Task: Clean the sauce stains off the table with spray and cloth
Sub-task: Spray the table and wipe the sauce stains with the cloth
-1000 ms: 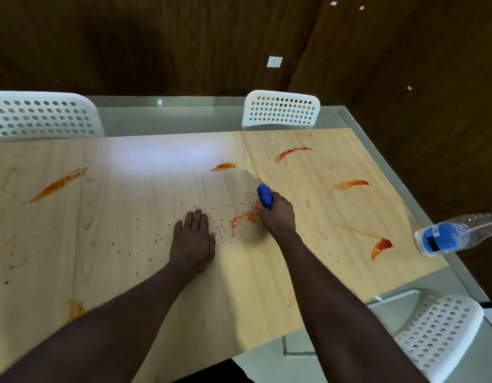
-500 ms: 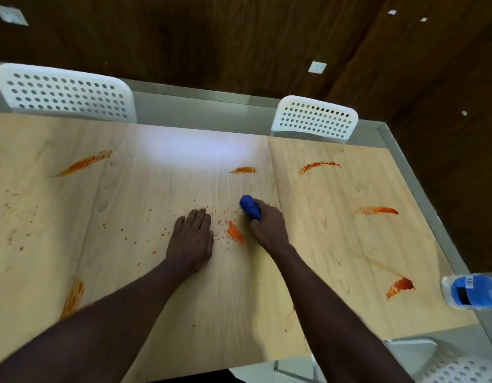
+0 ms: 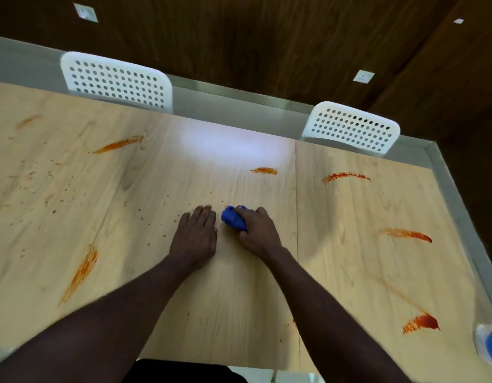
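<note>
R hand (image 3: 257, 234) grips a wadded blue cloth (image 3: 233, 221), fingers curled over it, pressing it onto the wooden table (image 3: 239, 313). That's approx mid-surface, just left of the seam btw the two top panels. L hand (image 3: 196, 239) lies flat on the table just beside the cloth, fingers straight & together, holding nothing. A thin gap separates it from the cloth.

Sauce stains, all orange-red:
- short streak (image 3: 264, 170) beyond the cloth, near the seam
- curved streak (image 3: 345, 176) on the R panel, far side
- tapered streak (image 3: 408, 234) further R
- thick blot (image 3: 421, 323) near the R front corner, w/ a faint trail running up-left from it
- long smear (image 3: 80, 272) on the L side
- slanted streak (image 3: 119, 144) far L
- fine specks (image 3: 59, 189) scattered over the L part, some close to the L hand

Clear bottle (image 3: 490, 346) w/ blue label sits at the R frame edge, cut off, well apart from both hands; can't tell what it rests on.

Two white perforated chairs (image 3: 116, 81) (image 3: 352, 128) stand at the table's far side, dark wood wall behind.
</note>
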